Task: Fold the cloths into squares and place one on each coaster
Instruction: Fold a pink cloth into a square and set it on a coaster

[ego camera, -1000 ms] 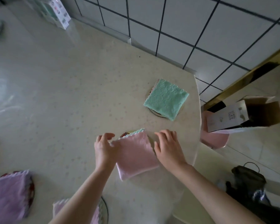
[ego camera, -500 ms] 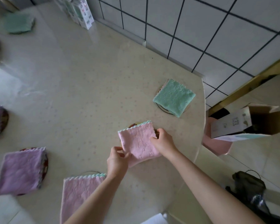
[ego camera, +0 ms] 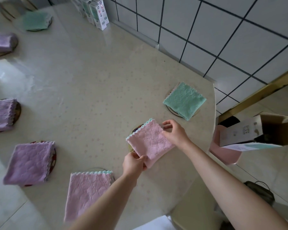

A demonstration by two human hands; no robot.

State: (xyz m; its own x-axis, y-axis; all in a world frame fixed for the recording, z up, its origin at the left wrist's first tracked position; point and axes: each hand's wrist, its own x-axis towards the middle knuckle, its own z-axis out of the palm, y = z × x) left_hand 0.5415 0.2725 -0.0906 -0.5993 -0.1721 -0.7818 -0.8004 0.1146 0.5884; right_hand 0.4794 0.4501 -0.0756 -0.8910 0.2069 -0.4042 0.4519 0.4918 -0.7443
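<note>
Both hands holding folded pink cloth [ego camera: 150,141] over round coaster [ego camera: 134,130] at right-near part of desk [ego camera: 90,90]. Left hand [ego camera: 134,164] fingers pinching cloth's near corner; right hand [ego camera: 174,132] fingers pinching its right edge. Green cloth [ego camera: 184,100] lying on coaster just beyond. Second pink cloth [ego camera: 86,191] and purple cloth [ego camera: 29,163] sitting on coasters to left.

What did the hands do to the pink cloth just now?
A second ago both hands rested at the sides of the pink cloth. Now the left hand pinches its near corner and the right hand pinches its right corner, over the coaster. The green cloth stayed where it was.
</note>
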